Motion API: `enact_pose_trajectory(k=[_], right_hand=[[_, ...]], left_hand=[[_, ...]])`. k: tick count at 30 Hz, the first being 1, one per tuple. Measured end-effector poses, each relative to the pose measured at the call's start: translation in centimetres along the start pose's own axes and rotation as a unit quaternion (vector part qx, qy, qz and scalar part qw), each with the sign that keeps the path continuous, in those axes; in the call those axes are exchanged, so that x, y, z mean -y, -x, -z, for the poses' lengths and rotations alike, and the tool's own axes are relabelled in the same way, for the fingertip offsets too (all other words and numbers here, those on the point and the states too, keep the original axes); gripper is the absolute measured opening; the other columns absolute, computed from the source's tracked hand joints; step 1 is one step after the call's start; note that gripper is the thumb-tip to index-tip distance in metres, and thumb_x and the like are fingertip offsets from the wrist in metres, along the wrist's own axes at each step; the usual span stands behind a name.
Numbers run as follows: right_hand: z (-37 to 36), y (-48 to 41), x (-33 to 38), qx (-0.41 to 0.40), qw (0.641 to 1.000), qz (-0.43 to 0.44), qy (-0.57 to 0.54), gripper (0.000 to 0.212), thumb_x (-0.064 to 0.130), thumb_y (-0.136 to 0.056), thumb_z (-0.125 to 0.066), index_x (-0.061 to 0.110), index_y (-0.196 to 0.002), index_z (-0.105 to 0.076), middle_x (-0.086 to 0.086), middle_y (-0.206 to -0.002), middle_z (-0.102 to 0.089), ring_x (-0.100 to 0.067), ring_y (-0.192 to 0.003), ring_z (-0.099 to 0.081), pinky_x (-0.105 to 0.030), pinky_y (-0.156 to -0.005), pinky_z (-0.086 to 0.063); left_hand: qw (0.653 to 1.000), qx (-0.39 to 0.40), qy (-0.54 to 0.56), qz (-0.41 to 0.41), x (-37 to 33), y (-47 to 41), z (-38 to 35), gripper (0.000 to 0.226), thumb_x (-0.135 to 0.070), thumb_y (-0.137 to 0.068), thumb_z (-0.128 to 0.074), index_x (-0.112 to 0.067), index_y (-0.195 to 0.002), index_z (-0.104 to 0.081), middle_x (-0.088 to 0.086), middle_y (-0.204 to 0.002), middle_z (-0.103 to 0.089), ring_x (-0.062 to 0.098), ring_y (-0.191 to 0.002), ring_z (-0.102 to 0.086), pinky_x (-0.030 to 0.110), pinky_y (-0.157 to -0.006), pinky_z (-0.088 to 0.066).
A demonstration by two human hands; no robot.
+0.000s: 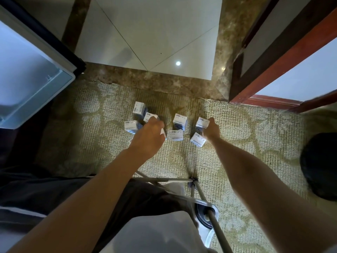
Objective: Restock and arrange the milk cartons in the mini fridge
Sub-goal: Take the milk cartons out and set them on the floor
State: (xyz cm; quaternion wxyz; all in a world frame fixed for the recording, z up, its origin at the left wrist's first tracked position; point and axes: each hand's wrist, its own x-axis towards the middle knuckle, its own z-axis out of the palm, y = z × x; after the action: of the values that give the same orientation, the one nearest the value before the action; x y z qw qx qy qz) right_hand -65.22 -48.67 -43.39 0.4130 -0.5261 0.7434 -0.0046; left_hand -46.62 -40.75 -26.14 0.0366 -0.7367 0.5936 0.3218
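One carpet (pixel 237 161): patterned beige, spread across the lower half of the view; every carton is stood on it.
Fridge door (pixel 36 75): seen at the left edge, swung open, with its pale inner shelf turned toward the camera; it is kept well apart from the cartons.
Tiles (pixel 145 33): pale, bordered by brown marble strips, laid beyond the carpet's far edge.
Door frame (pixel 273 66): red-brown wood, set at the upper right.
Trousers (pixel 54 194): dark, seen at the lower left beneath the left forearm.
Metal frame (pixel 200 194): thin rods joined near the bottom centre, between the two forearms.
Cartons (pixel 179 120): seven small white ones can be counted, grouped loosely on the carpet near its far edge, outside the fridge; whether another is hidden under the left hand cannot be told.
Left hand (pixel 147 137): lowered over the left part of the group; its fingers are curled down round the left carton (pixel 150 116), whose top is shown past the knuckles.
Right hand (pixel 212 128): reached to the right end of the group; its fingers are closed on the right carton (pixel 201 122), gripped from the right side, with another carton stood just nearer.
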Motion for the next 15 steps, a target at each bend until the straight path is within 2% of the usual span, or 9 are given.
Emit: enact_pose_trajectory(k=[5, 8, 11, 13, 15], right_hand=[[0.5, -0.6, 0.7, 0.016, 0.997, -0.013, 0.073, 0.047, -0.003, -0.09, -0.046, 0.0, -0.136, -0.033, -0.026, -0.127, -0.051, -0.039, -0.115, -0.053, -0.037, -0.081, -0.047], [0.7, -0.4, 1.1, 0.025, 0.995, -0.012, 0.092, 0.051, -0.004, -0.088, -0.048, 0.0, -0.137, -0.031, -0.025, -0.132, -0.045, -0.039, -0.12, -0.049, -0.041, -0.092, -0.045], [0.8, 0.2, 1.6, 0.009, 0.992, -0.002, 0.126, 0.057, 0.008, -0.086, -0.058, 0.003, -0.137, -0.032, -0.02, -0.14, -0.038, -0.036, -0.13, -0.039, -0.045, -0.108, -0.034], [1.1, 0.9, 2.4, -0.025, 0.988, 0.044, 0.145, 0.058, 0.014, -0.084, -0.06, 0.005, -0.136, -0.037, -0.018, -0.146, -0.033, -0.032, -0.139, -0.028, -0.047, -0.117, -0.019], [1.4, 1.8, 3.9, -0.075, 0.976, 0.127, 0.157, 0.05, 0.01, -0.081, -0.057, 0.004, -0.13, -0.047, -0.017, -0.145, -0.038, -0.031, -0.137, -0.032, -0.046, -0.117, -0.021]], left_hand=[[1.0, 0.001, -0.002, 0.006, 0.2, 0.1, 0.0, 0.03, -0.009, -0.093, -0.046, -0.004, -0.122, -0.053, 0.011, -0.126, -0.047, 0.026, -0.108, -0.055, 0.039, -0.089, -0.049], [1.0, -0.002, 0.002, 0.004, -0.1, 0.0, 0.1, 0.027, -0.01, -0.094, -0.047, -0.003, -0.118, -0.055, 0.011, -0.125, -0.047, 0.027, -0.106, -0.056, 0.041, -0.088, -0.05], [1.0, -0.004, 0.0, -0.003, -0.6, -0.1, 0.5, 0.026, -0.011, -0.094, -0.046, -0.002, -0.116, -0.055, 0.011, -0.126, -0.047, 0.028, -0.105, -0.056, 0.039, -0.087, -0.049], [1.0, -0.007, -0.002, -0.002, -0.7, -0.2, 0.8, 0.026, -0.012, -0.095, -0.046, -0.002, -0.117, -0.056, 0.012, -0.127, -0.046, 0.029, -0.108, -0.056, 0.038, -0.087, -0.048], [1.0, -0.019, -0.004, 0.003, -0.7, -0.2, 1.5, 0.027, -0.011, -0.094, -0.045, -0.001, -0.117, -0.056, 0.013, -0.127, -0.047, 0.03, -0.109, -0.055, 0.039, -0.086, -0.046]])
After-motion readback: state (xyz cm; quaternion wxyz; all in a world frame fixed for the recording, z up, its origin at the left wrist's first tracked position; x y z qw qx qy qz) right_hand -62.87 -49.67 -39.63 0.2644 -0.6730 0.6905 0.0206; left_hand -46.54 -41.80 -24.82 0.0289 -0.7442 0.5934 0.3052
